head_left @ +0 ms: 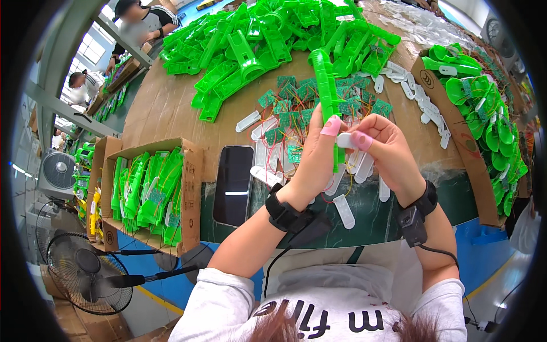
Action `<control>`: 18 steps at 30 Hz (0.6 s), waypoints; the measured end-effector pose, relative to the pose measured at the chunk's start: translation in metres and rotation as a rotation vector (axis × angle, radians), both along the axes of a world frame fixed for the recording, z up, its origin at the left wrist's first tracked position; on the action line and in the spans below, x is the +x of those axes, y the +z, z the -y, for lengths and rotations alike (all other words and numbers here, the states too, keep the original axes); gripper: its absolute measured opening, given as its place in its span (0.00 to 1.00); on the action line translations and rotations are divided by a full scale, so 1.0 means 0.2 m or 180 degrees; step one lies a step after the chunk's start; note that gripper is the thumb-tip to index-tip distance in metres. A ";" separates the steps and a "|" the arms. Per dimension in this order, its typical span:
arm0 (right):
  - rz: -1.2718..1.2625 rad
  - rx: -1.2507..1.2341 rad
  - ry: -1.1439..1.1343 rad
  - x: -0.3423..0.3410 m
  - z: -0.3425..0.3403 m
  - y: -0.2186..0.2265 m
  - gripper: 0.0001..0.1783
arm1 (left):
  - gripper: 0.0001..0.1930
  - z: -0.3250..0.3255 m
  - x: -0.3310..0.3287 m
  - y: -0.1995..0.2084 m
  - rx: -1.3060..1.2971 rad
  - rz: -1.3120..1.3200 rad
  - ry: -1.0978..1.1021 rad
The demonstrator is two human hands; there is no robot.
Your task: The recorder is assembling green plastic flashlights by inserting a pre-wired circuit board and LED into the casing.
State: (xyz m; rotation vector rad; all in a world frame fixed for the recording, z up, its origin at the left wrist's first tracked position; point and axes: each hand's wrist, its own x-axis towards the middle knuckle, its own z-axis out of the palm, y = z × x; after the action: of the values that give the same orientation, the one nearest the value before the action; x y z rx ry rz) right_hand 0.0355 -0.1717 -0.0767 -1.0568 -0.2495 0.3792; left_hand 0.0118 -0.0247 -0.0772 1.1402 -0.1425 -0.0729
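Upright over the table, a long green plastic housing [325, 77] is gripped by my left hand [315, 145], its thumb in a pink finger cover. My right hand [387, 148] pinches a small white plastic piece [345, 140] against the side of the housing, also with a pink cover on the thumb. Behind and below my hands lie several green circuit boards [288, 105] with red and yellow wires. White oblong plastic strips [343, 212] are scattered among them. The inner face of the housing is partly hidden by my fingers.
A big heap of green housings [245, 54] covers the far side. A black phone [233, 185] lies left of my hands. Cardboard boxes of green parts stand at left [191, 194] and right [481, 188]. A fan [88, 262] stands lower left; people work beyond.
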 end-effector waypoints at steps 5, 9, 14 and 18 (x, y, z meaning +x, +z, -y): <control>0.0503 -0.0491 0.0117 -0.02 0.01 0.05 0.12 | 0.30 0.00 0.00 -0.02 -0.0043 0.0199 0.0122; 0.0487 -0.0350 -0.0319 -0.03 -0.01 0.05 0.16 | 0.34 0.00 -0.02 0.00 0.0086 0.0391 0.0084; 0.0511 -0.0236 -0.0276 -0.04 -0.02 0.03 0.17 | 0.36 0.01 -0.01 0.00 0.0392 0.0452 0.0092; 0.0651 -0.0113 -0.0477 -0.05 -0.03 0.02 0.15 | 0.38 0.01 -0.01 -0.02 0.0585 0.0678 0.0187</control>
State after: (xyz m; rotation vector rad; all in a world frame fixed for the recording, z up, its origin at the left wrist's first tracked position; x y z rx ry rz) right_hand 0.0262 -0.1650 -0.0719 -1.1429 -0.3446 0.1410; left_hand 0.0105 -0.0269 -0.0809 1.3339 -0.2963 0.0898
